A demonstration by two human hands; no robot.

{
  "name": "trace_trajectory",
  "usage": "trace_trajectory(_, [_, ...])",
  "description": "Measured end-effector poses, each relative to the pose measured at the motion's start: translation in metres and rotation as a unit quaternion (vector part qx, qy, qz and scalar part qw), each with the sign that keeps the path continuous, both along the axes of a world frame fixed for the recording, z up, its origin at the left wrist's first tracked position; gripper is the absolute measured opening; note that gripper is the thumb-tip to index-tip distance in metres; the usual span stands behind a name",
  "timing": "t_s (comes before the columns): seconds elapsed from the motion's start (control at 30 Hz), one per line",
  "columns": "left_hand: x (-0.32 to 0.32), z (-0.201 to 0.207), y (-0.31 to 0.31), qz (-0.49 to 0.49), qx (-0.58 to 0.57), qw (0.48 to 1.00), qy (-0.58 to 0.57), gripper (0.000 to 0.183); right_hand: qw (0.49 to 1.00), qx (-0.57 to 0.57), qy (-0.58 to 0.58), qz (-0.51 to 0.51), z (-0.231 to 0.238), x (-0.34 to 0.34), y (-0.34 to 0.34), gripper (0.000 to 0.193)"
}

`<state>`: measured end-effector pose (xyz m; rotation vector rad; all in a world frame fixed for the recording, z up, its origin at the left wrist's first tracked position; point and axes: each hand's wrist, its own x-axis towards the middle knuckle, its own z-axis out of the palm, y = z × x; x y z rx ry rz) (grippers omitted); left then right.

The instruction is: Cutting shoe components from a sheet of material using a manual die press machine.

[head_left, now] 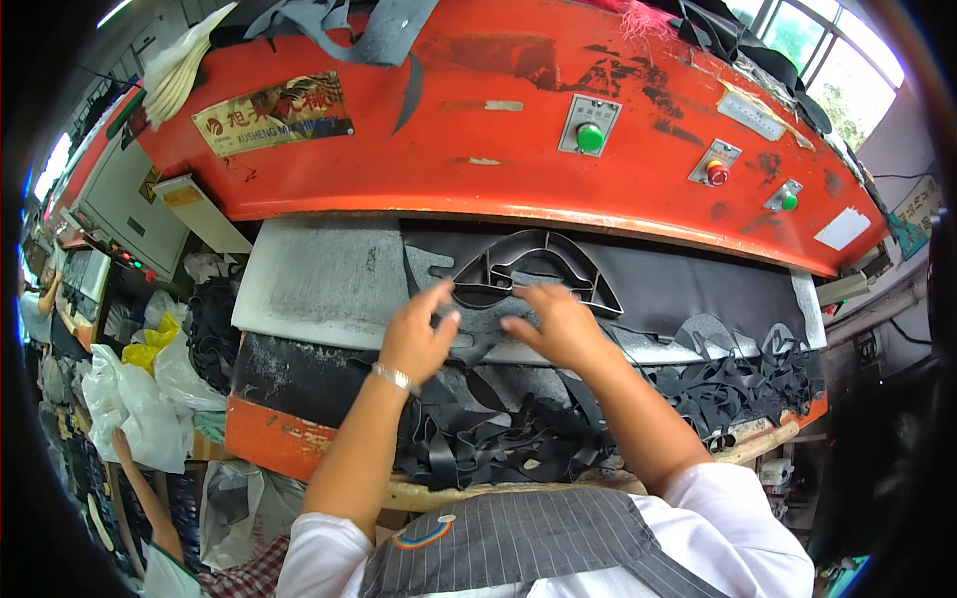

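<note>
A curved metal cutting die (pixel 602 286), with thin upright walls and inner ribs, rests on black leather-like sheet (pixel 688 289). My left hand (pixel 419 334) is by the die's left corner, thumb and fingers apart. Close to the die's near edge is my right hand (pixel 560 324), its thumb spread from the bent fingers. Whether the fingertips of either hand touch the metal, I cannot tell. Neither hand shows anything held. The sheet lies over a pale cutting board (pixel 319 274), and grey cut edges of material show beneath my hands.
A red press beam (pixel 429 149) spans above the board, bearing green buttons (pixel 590 138) and a red knob (pixel 717 173). Tangled black offcuts (pixel 538 439) pile along the near ledge. At lower left, another person's arm (pixel 150 493) reaches to a white plastic bag (pixel 135 409).
</note>
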<state>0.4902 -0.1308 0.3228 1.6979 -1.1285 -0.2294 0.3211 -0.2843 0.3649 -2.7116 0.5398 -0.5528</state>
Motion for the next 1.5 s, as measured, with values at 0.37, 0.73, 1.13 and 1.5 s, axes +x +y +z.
trace_trajectory(0.37, [-0.006, -0.057, 0.002, 0.024, 0.194, 0.950, -0.242, 0.051, 0.987, -0.160, -0.011, 0.011, -0.069, -0.022, -0.017, 0.010])
trace_trajectory(0.73, [-0.093, 0.006, 0.040, -0.283, -0.031, 0.777, 0.561, 0.083, 0.858, -0.250, -0.032, 0.447, 0.013, -0.139, 0.051, 0.028])
trace_trajectory(1.13, [-0.349, 0.077, -0.028, -0.318, -0.072, 0.787, 0.523, 0.064, 0.971, 0.176, -0.139, 0.083, 0.027, -0.325, 0.059, 0.083])
trace_trajectory(1.5, [-0.341, 0.052, -0.033, 0.014, -0.219, 0.840, 0.496, 0.032, 0.922, 0.365, -0.096, 0.086, 0.052, -0.402, -0.006, 0.053])
